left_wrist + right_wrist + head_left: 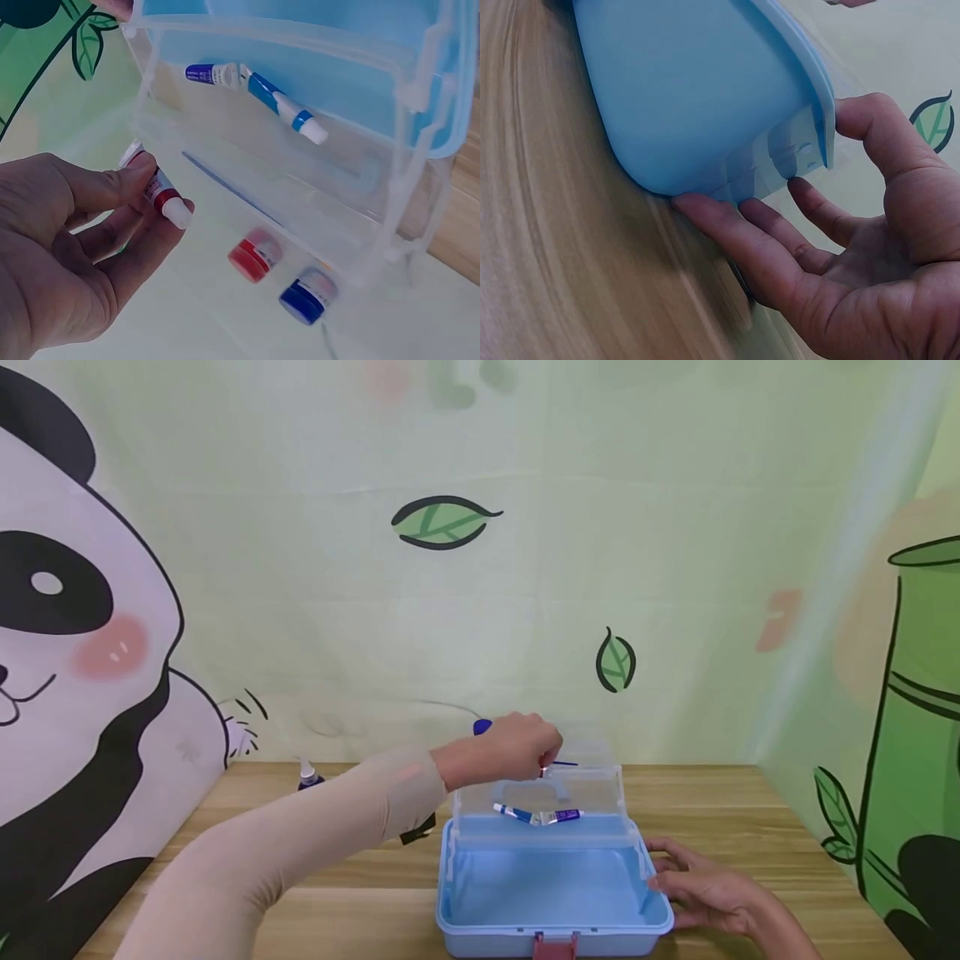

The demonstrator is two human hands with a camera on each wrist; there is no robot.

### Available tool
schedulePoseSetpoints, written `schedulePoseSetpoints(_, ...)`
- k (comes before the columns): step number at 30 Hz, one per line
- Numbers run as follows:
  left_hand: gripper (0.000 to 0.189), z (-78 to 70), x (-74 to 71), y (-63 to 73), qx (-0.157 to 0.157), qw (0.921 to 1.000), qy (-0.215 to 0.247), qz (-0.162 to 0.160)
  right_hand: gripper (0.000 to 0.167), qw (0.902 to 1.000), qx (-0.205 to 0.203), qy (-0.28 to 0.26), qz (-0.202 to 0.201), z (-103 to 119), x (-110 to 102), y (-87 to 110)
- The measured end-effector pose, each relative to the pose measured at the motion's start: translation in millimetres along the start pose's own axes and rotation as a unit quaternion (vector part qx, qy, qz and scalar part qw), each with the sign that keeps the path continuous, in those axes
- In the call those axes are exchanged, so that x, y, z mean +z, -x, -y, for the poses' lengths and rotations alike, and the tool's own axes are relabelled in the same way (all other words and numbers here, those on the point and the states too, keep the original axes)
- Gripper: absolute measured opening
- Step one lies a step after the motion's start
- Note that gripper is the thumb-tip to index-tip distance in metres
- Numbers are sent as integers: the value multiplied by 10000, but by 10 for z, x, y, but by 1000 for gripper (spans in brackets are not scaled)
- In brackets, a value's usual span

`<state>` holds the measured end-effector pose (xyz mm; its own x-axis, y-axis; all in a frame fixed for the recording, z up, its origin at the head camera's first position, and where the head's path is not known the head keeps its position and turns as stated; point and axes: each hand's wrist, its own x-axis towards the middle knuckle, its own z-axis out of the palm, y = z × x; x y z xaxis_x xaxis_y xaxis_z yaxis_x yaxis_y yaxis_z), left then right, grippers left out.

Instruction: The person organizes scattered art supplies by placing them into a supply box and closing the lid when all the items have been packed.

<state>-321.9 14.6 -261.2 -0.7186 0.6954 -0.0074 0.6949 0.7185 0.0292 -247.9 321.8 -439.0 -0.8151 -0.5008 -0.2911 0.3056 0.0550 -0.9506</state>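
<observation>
My left hand (517, 745) pinches a small paint tube (161, 187) with a white cap and red band, above the clear tray (592, 789) of a blue storage box (555, 935). Two more tubes are in the clear part: a blue one (274, 97) and a purple-blue one (202, 73), close end to end. A thin dark blue stick (225, 184) lies beyond them. My right hand (855, 247) holds the box's right side, thumb at the rim and curved fingertips along the wall. The box's blue base is open, its bottom bare.
A red-lidded jar (253, 256) and a blue-lidded jar (306, 296) sit past the clear tray. To the left stand a dark bottle with a pale nozzle (307, 774) and a black object (417, 832), partly behind the sleeve. The wooden table (345, 918) meets a printed backdrop.
</observation>
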Motion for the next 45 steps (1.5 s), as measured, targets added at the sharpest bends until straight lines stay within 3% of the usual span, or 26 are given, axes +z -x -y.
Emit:
schedulePoseSetpoints(10,10,-173,9,-251,136,9977,204,635,81,9999,128,-18,-60,20,-9,24)
schedulePoseSetpoints(20,16,-256,115,-384,169,9909,491,1244,79,9999,125,-2,42,29,19,15)
schedulePoseSetpoints(30,23,-385,97,-516,489,9876,335,1454,71,9999,-18,-29,121,10,14,3)
schedulePoseSetpoints(35,25,-436,110,-584,453,9848,384,1633,71,10000,2,-38,84,4,23,11)
schedulePoseSetpoints(45,24,-410,118,-652,547,9812,461,1794,77,9998,187,20,-35,39,27,5)
